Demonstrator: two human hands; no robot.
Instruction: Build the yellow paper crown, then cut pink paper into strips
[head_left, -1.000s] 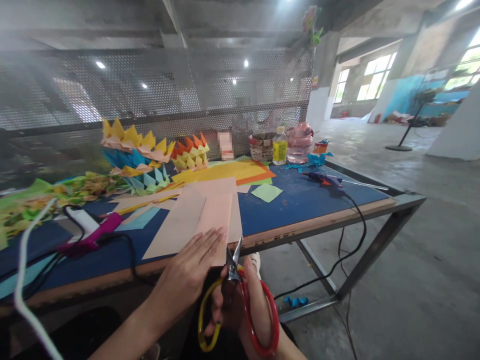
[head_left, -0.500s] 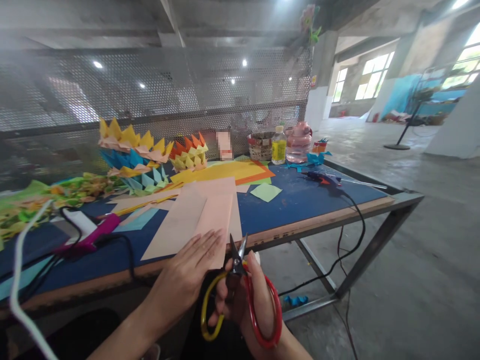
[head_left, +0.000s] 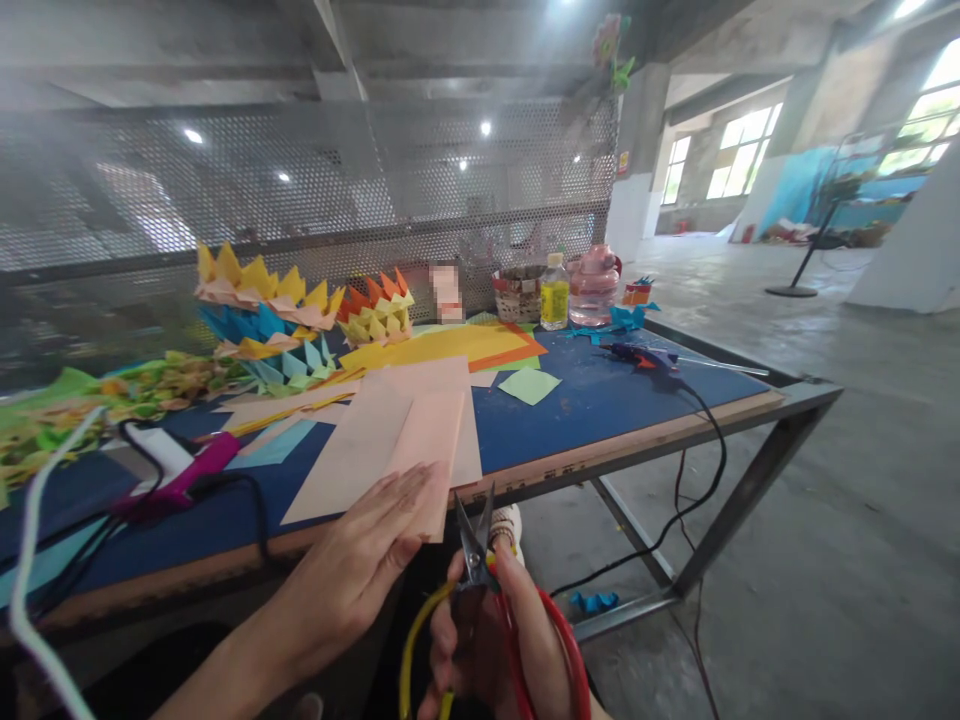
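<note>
Lying flat, the left hand (head_left: 349, 565) pressed its outstretched fingers onto a folded pink paper (head_left: 429, 430), not curled around it; whether the thumb touched the paper's edge I could not tell. That folded piece rested on a larger pale sheet (head_left: 337, 475) at the near edge of the blue tabletop (head_left: 600, 410), its lower end reaching past the edge. The right hand (head_left: 495, 635) was wrapped around the red and yellow handles of the scissors (head_left: 475, 558), whose blades stood apart, tips just beside the folded piece. Beyond lay a green square (head_left: 529, 386), with a glue gun (head_left: 641, 356) to its right.
</note>
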